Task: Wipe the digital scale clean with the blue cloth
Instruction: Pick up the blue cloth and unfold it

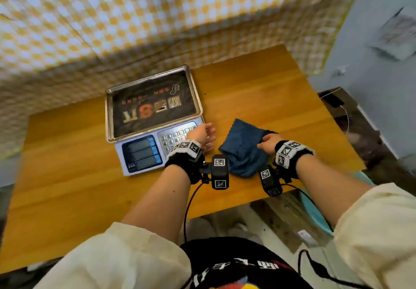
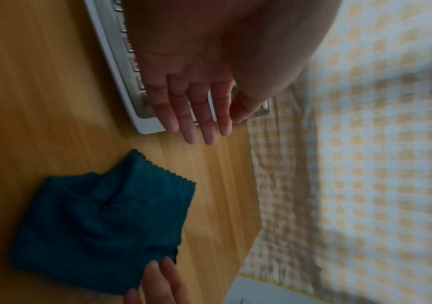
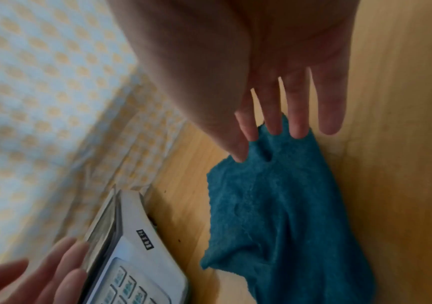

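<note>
The digital scale [image 1: 155, 117] stands on the wooden table [image 1: 258, 86], with a steel tray on top and a keypad and displays in front. My left hand [image 1: 208, 135] hovers open over the keypad's right end; in the left wrist view its straight fingers [image 2: 188, 123] reach past the scale's corner [image 2: 144, 123]. The crumpled blue cloth [image 1: 244, 151] lies just right of the scale. My right hand [image 1: 266, 141] is over the cloth's right side, and its straight fingertips [image 3: 274, 127] touch the edge of the cloth [image 3: 287, 205]. Neither hand holds anything.
A yellow-and-white checkered sheet [image 1: 157, 18] hangs behind the table and drapes onto its back edge. The table's front edge [image 1: 225, 210] is close to my body. A teal object [image 1: 315, 212] and cables lie on the floor to the right.
</note>
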